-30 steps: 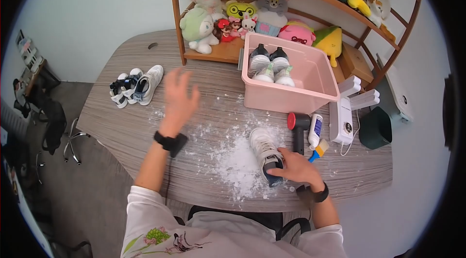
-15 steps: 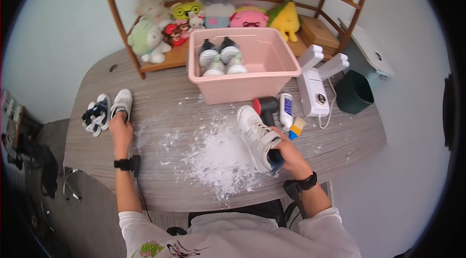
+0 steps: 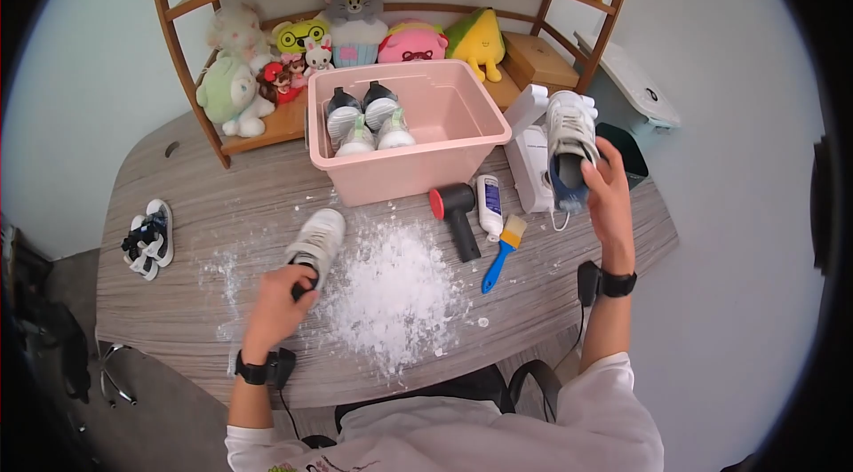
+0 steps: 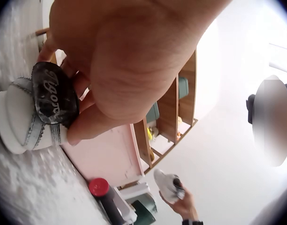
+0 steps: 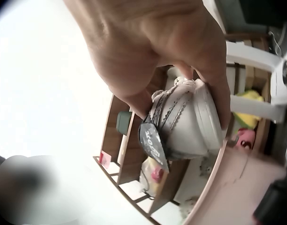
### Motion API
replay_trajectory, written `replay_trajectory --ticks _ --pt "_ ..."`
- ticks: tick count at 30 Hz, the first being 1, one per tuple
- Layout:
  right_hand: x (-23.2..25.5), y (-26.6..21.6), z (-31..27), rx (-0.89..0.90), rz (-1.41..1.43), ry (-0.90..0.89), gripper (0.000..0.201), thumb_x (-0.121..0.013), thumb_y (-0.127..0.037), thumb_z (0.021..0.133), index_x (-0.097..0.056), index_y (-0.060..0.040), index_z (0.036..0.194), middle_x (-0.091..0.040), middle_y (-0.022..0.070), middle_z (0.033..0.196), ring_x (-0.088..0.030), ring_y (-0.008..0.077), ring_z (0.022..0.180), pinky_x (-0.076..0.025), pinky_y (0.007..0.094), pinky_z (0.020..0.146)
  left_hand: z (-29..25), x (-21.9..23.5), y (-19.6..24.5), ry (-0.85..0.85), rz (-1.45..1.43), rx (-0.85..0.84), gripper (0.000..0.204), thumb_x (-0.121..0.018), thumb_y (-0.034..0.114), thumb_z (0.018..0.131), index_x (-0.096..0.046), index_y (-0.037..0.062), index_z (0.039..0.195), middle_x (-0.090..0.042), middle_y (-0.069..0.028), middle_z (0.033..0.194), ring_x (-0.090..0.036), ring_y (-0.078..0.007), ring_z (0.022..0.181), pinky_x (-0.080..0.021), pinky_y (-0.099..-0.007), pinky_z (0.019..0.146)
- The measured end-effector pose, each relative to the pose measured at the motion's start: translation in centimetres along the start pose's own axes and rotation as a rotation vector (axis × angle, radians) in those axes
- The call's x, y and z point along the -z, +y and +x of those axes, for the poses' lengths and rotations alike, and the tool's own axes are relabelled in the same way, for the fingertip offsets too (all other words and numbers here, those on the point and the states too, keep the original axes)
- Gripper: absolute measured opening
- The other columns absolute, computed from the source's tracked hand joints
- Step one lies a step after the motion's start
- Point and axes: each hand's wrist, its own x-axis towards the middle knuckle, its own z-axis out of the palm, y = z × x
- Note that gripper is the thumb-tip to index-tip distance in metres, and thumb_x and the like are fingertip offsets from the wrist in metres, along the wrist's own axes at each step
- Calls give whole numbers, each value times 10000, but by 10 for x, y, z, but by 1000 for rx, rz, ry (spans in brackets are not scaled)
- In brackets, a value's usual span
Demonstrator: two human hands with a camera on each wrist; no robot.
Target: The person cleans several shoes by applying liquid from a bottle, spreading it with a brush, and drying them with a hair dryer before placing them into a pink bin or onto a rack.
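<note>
My left hand (image 3: 277,312) grips a white sneaker (image 3: 320,236) by its dark heel, low over the table at the left edge of a patch of white powder (image 3: 391,294). In the left wrist view, the sneaker's dark heel tab (image 4: 54,93) bears light lettering and my fingers curl round the opening. My right hand (image 3: 611,205) holds a matching white sneaker (image 3: 570,124) raised at the right, toe pointing away, overlapping a white appliance with upright arms (image 3: 531,161). The right wrist view shows thumb and fingers clasping this sneaker (image 5: 183,126) from both sides.
Several shoes stand in a pink bin (image 3: 418,174). In front lie a black tool with a red end (image 3: 458,214), a white bottle (image 3: 490,205) and a blue-handled brush (image 3: 503,257). Small dark-and-white shoes (image 3: 151,236) sit at left. A plush-filled shelf (image 3: 275,130) stands behind.
My left hand reached to the left, took a sneaker there and brought it right, beside the powder. My right hand lifted its sneaker from over the powder up to the right.
</note>
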Motion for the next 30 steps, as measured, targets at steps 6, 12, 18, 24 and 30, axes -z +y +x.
replay_trajectory --ticks 6,12,18,24,30 --pt "-5 5 77 224 -622 338 826 -807 -401 821 -442 62 1399 -641 243 1207 -661 281 1045 -523 370 879 14 -30 35 -102 -91 -176 277 -782 74 790 -671 28 1040 -687 -109 936 -660 -278 866 -504 -359 824" --pt "-42 -7 122 268 -1017 464 729 -751 -405 844 -455 -37 1399 -584 261 1300 -606 443 1149 -503 505 940 13 -49 -8 62 -519 -203 180 -728 55 852 -680 22 1022 -687 -80 998 -637 -199 946 -476 -327 887" --pt "-60 -7 141 423 -1246 481 660 -761 -356 846 -472 -49 1355 -583 204 1274 -607 413 1132 -535 511 862 9 -55 -27 192 -628 -24 119 -702 50 894 -680 10 1003 -684 -48 968 -628 -134 891 -499 -296 829" --pt "-72 15 144 586 -1358 379 639 -797 -306 814 -498 -37 1311 -568 189 1280 -596 405 1119 -528 492 876 8 -66 -38 191 -677 45 131 -697 78 914 -676 6 1021 -684 -41 935 -634 -125 845 -510 -287 786" --pt "-72 41 130 729 -1268 391 665 -801 -279 809 -491 9 1322 -555 229 1272 -554 419 1116 -477 506 924 8 -69 -39 159 -705 61 141 -688 91 930 -667 10 1044 -673 -34 929 -630 -107 845 -506 -273 777"
